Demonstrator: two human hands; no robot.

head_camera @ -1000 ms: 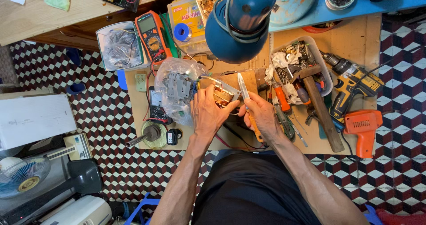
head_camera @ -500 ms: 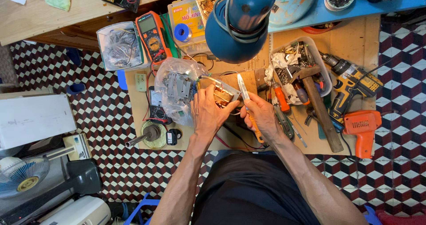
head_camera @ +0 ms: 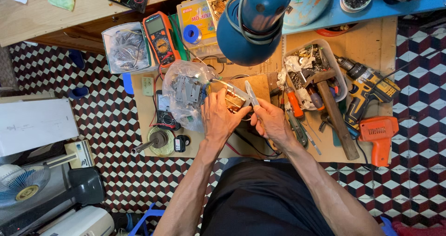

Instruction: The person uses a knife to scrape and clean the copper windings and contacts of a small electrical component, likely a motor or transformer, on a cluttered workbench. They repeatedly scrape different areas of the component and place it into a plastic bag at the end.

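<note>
Fingers of the left hand (head_camera: 222, 116) curl tight around a small copper-wound coil part (head_camera: 233, 99), palm down, thumb side toward the body, wrist straight, forearm running up from the lower left. Right hand (head_camera: 272, 120) fingers pinched on the handle of a thin metal blade tool (head_camera: 251, 93), its tip pointing up and away toward the far edge; wrist slightly bent inward, forearm coming in from the lower right. Hands nearly touching, knuckles side by side. Coil part sits on a small wooden block (head_camera: 258, 85) near the middle of the workbench (head_camera: 390, 40), just under the blue lamp (head_camera: 253, 24).

Clear plastic bag with grey parts (head_camera: 186, 94) lies just left of the left hand, touching it. Orange multimeter (head_camera: 161, 38) near the far left corner, beside a clear box of wires (head_camera: 126, 47). Plastic tray of scrap and tools (head_camera: 316, 64) right of the hands; hammer (head_camera: 332, 103) leans out of it toward the near edge. Yellow drill (head_camera: 367, 89) and orange glue gun (head_camera: 378, 136) at the right edge. Solder stand (head_camera: 160, 140) at the near left corner.
</note>
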